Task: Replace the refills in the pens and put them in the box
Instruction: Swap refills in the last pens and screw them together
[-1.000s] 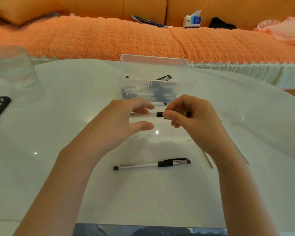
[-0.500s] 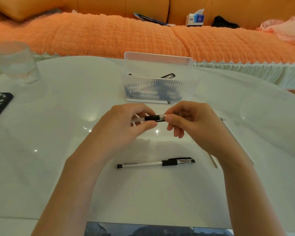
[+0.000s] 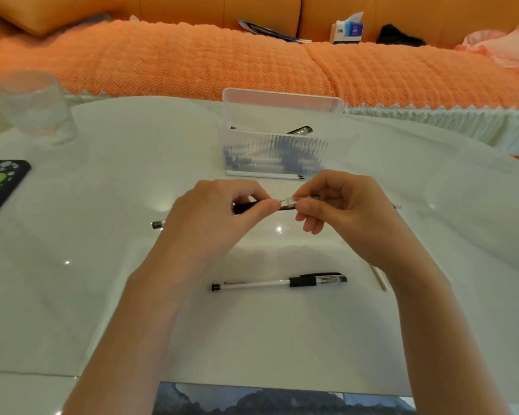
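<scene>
Left hand [image 3: 210, 217] grips pen [image 3: 244, 208] barrel; right hand [image 3: 351, 211] pinches its clear tip; tissue-box [image 3: 346, 31] print unreadable.

The table [image 3: 102, 295] is white and highly glossy, smooth enough to throw back spots of light. At 12 o'clock the box [image 3: 282, 100] is clear plastic with finely ribbed walls and a smooth rim. The lying pen [image 3: 261, 284] at 6 o'clock has a smooth pale plastic barrel, a matt black grip and a glossy transparent cap. The held pen [image 3: 285, 205], pinched between the left hand [image 3: 210, 223] and the right hand [image 3: 351, 217], shows a matt black grip and a clear plastic end. At 10 o'clock the glass [image 3: 33, 109] is transparent and smooth. Past the box, the sofa cover [image 3: 192, 61] is rough, waffle-textured orange cloth.
</scene>
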`<action>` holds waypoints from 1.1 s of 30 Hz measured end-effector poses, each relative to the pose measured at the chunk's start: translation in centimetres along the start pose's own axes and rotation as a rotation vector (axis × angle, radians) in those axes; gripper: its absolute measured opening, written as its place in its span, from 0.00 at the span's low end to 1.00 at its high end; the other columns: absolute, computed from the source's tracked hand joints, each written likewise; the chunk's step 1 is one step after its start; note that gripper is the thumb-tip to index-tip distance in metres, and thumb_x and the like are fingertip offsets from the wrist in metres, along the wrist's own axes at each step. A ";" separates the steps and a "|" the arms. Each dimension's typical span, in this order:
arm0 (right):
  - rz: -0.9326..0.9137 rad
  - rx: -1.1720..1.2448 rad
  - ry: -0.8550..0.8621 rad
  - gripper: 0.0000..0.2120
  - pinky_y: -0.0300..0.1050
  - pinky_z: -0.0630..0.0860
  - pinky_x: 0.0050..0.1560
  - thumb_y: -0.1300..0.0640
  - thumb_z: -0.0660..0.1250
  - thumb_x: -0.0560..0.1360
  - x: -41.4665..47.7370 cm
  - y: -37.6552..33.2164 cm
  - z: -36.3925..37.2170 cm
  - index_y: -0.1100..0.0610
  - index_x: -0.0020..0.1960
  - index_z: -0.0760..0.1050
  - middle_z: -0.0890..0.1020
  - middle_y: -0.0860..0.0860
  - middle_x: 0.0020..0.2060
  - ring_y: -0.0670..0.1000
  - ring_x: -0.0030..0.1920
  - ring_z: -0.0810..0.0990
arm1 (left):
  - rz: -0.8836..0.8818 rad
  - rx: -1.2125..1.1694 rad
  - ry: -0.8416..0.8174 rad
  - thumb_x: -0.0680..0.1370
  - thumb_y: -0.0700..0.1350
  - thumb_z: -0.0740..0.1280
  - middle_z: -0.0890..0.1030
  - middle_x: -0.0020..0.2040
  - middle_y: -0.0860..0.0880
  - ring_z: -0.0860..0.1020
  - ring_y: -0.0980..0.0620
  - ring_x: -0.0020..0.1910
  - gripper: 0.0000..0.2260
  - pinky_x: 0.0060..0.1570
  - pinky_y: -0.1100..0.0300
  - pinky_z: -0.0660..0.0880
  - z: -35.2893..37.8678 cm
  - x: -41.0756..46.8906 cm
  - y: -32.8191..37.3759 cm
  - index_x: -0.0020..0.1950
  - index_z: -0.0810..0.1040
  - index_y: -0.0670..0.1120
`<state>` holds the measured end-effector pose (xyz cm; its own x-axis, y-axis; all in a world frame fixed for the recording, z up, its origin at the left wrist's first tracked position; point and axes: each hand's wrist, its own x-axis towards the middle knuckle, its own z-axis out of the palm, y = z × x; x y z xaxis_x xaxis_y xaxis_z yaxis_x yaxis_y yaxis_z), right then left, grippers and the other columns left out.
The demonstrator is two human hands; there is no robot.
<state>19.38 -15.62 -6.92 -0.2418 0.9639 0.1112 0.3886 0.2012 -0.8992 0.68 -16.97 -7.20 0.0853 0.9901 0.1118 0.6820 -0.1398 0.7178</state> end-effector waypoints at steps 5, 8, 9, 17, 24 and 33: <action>0.049 -0.149 -0.001 0.03 0.36 0.77 0.39 0.55 0.70 0.73 -0.1 0.6 -0.3 0.53 0.43 0.81 0.83 0.48 0.34 0.44 0.35 0.80 | -0.064 -0.040 -0.018 0.70 0.62 0.67 0.80 0.32 0.56 0.75 0.58 0.33 0.09 0.36 0.61 0.68 -0.5 0.1 -0.8 0.41 0.80 0.58; 0.104 -0.334 -0.122 0.01 0.35 0.73 0.41 0.52 0.72 0.71 -0.2 1.0 0.7 0.48 0.42 0.81 0.82 0.44 0.37 0.43 0.39 0.77 | -0.062 -0.053 -0.040 0.71 0.59 0.69 0.81 0.34 0.56 0.77 0.58 0.36 0.07 0.38 0.60 0.69 -0.4 0.2 -1.0 0.44 0.79 0.58; 0.119 -0.356 -0.159 0.01 0.38 0.73 0.43 0.52 0.72 0.71 -0.1 1.1 1.0 0.48 0.43 0.81 0.82 0.45 0.39 0.45 0.40 0.77 | -0.055 -0.059 -0.052 0.71 0.57 0.69 0.81 0.35 0.56 0.78 0.58 0.38 0.07 0.39 0.60 0.70 -0.4 0.3 -1.0 0.45 0.78 0.58; 0.108 -0.340 -0.134 0.06 0.33 0.72 0.40 0.48 0.73 0.70 0.0 0.9 1.2 0.47 0.45 0.80 0.81 0.43 0.40 0.43 0.41 0.76 | -0.025 -0.075 -0.124 0.74 0.48 0.70 0.82 0.38 0.57 0.76 0.60 0.38 0.07 0.44 0.60 0.73 -0.2 0.3 -1.2 0.47 0.73 0.55; 0.024 -0.258 -0.049 0.07 0.31 0.72 0.45 0.48 0.69 0.73 0.1 0.1 1.6 0.48 0.49 0.82 0.82 0.41 0.41 0.41 0.44 0.76 | 0.011 -0.053 -0.129 0.73 0.47 0.72 0.81 0.40 0.56 0.77 0.59 0.39 0.08 0.45 0.62 0.73 -0.2 0.2 -0.7 0.45 0.73 0.54; -0.019 -0.233 -0.032 0.02 0.28 0.69 0.40 0.55 0.71 0.72 0.2 -0.4 1.8 0.52 0.43 0.83 0.83 0.44 0.36 0.39 0.37 0.75 | 0.034 -0.059 -0.098 0.72 0.51 0.70 0.80 0.37 0.58 0.77 0.59 0.36 0.02 0.39 0.67 0.71 -0.5 0.1 -0.6 0.42 0.80 0.54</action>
<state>17.56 -15.81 -7.33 -0.2777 0.9543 0.1104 0.5773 0.2577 -0.7748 -0.12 -16.78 -7.26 0.1800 0.9811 0.0709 0.6336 -0.1708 0.7546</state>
